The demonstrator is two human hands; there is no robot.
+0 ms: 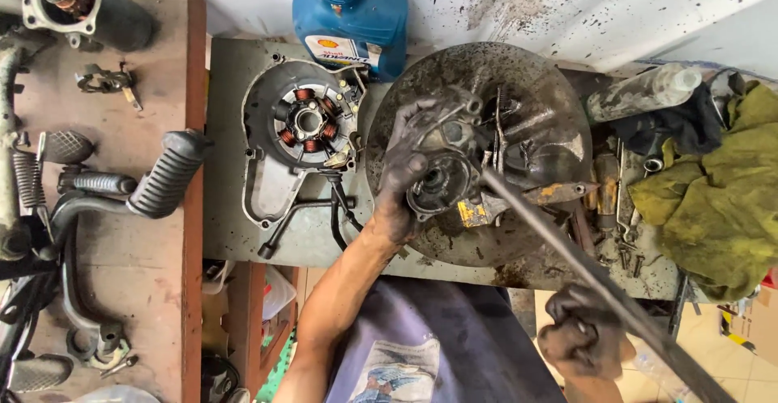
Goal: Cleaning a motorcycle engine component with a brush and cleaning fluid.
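My left hand (403, 177), black with grease, grips a dirty metal engine casing part (444, 168) over a round, oily metal basin (535, 95). My right hand (585, 336), also greasy, is closed around the lower end of a long dark metal rod (567, 249). The rod runs diagonally up to the left, and its tip touches the casing part near its round opening. Several small parts and springs lie in the basin behind the casing.
A stator cover with copper coils (301, 123) lies left of the basin on the metal bench (235, 233). A blue oil bottle (350, 15) stands behind. A green rag (717, 196), a plastic bottle (644, 91) and tools lie right. Footpegs (166, 174) and parts fill the brown table left.
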